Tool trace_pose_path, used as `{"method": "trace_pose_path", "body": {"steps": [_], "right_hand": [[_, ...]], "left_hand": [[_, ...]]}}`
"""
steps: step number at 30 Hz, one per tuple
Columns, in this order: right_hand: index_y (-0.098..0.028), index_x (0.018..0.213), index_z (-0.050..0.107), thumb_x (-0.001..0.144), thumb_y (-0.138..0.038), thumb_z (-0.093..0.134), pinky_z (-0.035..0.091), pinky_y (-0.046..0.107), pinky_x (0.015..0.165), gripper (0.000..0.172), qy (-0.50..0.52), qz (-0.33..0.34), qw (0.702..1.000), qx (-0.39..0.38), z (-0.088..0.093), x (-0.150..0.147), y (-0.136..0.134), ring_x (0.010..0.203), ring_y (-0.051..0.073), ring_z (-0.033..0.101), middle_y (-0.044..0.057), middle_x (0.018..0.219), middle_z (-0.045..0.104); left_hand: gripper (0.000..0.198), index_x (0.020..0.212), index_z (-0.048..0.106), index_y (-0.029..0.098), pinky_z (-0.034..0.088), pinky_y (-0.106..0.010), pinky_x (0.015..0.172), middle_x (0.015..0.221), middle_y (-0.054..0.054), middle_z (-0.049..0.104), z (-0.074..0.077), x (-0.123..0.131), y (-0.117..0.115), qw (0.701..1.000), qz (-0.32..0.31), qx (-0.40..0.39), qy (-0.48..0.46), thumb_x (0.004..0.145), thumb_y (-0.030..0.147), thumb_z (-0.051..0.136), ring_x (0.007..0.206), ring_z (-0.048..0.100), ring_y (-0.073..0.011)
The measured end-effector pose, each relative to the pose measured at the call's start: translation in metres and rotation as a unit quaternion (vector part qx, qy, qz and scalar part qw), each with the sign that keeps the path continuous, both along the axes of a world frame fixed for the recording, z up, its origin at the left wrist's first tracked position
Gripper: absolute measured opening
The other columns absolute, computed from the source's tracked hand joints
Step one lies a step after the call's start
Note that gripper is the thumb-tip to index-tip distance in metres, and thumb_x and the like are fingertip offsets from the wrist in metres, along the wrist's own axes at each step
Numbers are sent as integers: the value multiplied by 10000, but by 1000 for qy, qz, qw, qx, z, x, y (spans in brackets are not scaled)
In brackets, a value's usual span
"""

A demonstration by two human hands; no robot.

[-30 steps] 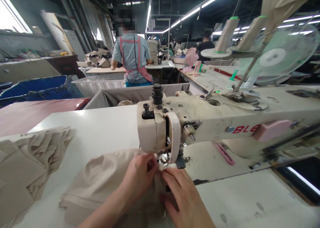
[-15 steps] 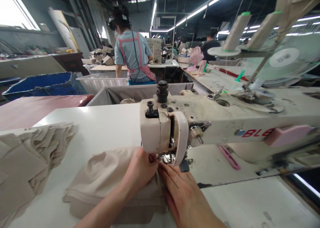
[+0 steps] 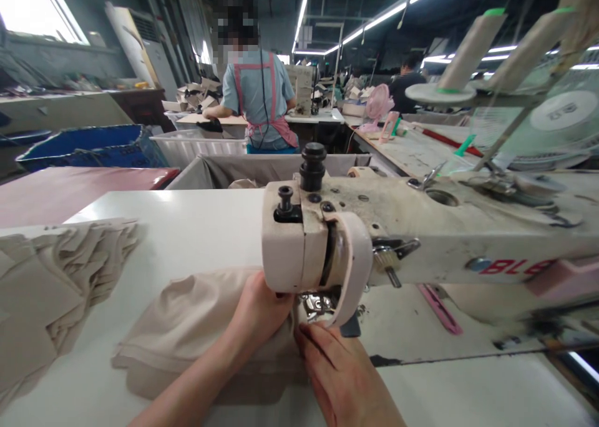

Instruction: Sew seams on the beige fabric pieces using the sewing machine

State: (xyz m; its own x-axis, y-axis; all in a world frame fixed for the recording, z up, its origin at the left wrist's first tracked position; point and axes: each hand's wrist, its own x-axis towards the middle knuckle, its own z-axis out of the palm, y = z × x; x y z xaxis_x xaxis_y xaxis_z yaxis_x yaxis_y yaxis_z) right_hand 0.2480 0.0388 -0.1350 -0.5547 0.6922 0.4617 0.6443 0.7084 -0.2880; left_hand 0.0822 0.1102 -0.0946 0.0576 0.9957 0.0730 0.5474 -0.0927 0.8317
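A beige fabric piece point(image 3: 187, 327), folded in layers, lies under the head of a sewing machine point(image 3: 285, 240). My left hand point(image 3: 264, 308) is closed on it just left of the metal presser foot point(image 3: 318, 305); its fingertips are partly hidden behind the machine head. In front of the foot, my right hand point(image 3: 334, 361) has its fingers pressed together on the fabric's right edge. The needle itself cannot be made out.
Cut beige pieces point(image 3: 70, 277) are piled on the white table point(image 3: 187, 227) at the left. A pink thread snipper point(image 3: 440, 308) lies under the machine arm. Thread cones point(image 3: 472, 49) stand at the right. Beyond the table are a cloth-lined bin point(image 3: 187, 171) and a seated co-worker point(image 3: 262, 96).
The view has shifted slightly, and the machine appears larger and nearer. Both hands stay at the fabric by the presser foot. The co-worker's left arm has moved out over their table.
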Motion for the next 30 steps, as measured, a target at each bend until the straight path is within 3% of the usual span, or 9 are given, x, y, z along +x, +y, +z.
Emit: {"method": "trace_pose_path", "body": {"steps": [6, 9, 11, 13, 16, 20, 25, 27, 30], "right_hand": [[-91, 1282, 545, 906, -113, 469, 548, 471, 929, 384, -54, -15, 998, 14, -2, 1, -1, 1143, 319, 564, 142, 1355, 540], [-70, 1317, 486, 900, -112, 461, 531, 486, 950, 420, -54, 1, 998, 9, -1, 2, -4, 1201, 334, 523, 173, 1356, 526], [-97, 1282, 487, 892, -90, 427, 528, 435, 964, 395, -16, -4, 999, -27, 4, 5, -7, 1201, 292, 533, 166, 1307, 557], [-144, 1207, 508, 877, -75, 401, 539, 388, 951, 354, 26, -25, 997, -74, 10, 6, -10, 1155, 247, 571, 148, 1229, 593], [-182, 1127, 529, 855, -55, 394, 515, 412, 977, 330, 37, -26, 993, -107, 19, 7, -15, 1139, 232, 577, 133, 1167, 608], [-167, 1098, 550, 831, -17, 404, 488, 406, 1009, 339, 50, 3, 996, -75, 23, 8, -19, 1125, 219, 580, 129, 1131, 634], [-63, 1241, 534, 789, -18, 414, 509, 441, 981, 470, 29, 16, 998, -59, 23, 8, -20, 1163, 267, 547, 179, 1224, 601], [-40, 1245, 553, 775, -25, 416, 512, 466, 971, 489, 25, 24, 997, -71, 26, 6, -19, 1156, 288, 540, 189, 1225, 600], [-31, 1217, 595, 777, -34, 426, 517, 469, 961, 471, 32, 30, 996, -76, 31, 3, -17, 1126, 303, 542, 189, 1200, 615]], "left_hand": [[155, 661, 589, 153, 431, -227, 496, 505, 7, 557, -1, -6, 13, 998, 24, 39, 51, 760, 156, 470, 490, 517, -138], [137, 781, 605, 139, 469, -298, 605, 664, -47, 619, 0, -16, 2, 992, 33, 81, 89, 790, 161, 470, 635, 582, -192], [93, 822, 632, 158, 463, -354, 756, 858, -73, 646, 1, -23, -15, 987, -27, 113, 108, 777, 220, 580, 826, 586, -232], [178, 891, 660, 198, 445, -354, 802, 941, -53, 637, 0, -29, -34, 972, -145, 122, 138, 751, 303, 692, 899, 559, -239], [178, 1024, 638, 196, 441, -342, 756, 929, -57, 610, -5, -32, -53, 935, -253, 145, 201, 889, 289, 569, 868, 528, -222], [242, 993, 621, 130, 433, -352, 725, 855, -76, 590, -11, -27, -58, 924, -254, 191, 211, 956, 168, 384, 797, 499, -210], [302, 752, 619, 150, 448, -301, 700, 827, -58, 550, 2, -24, -52, 963, -194, 94, 162, 956, 186, 398, 784, 525, -181], [302, 716, 601, 148, 453, -296, 660, 810, -56, 547, 7, -24, -48, 952, -217, 90, 194, 940, 165, 400, 756, 536, -181], [227, 831, 618, 141, 469, -320, 637, 830, -66, 577, 6, -23, -43, 916, -268, 165, 249, 917, 144, 408, 755, 548, -207]]}}
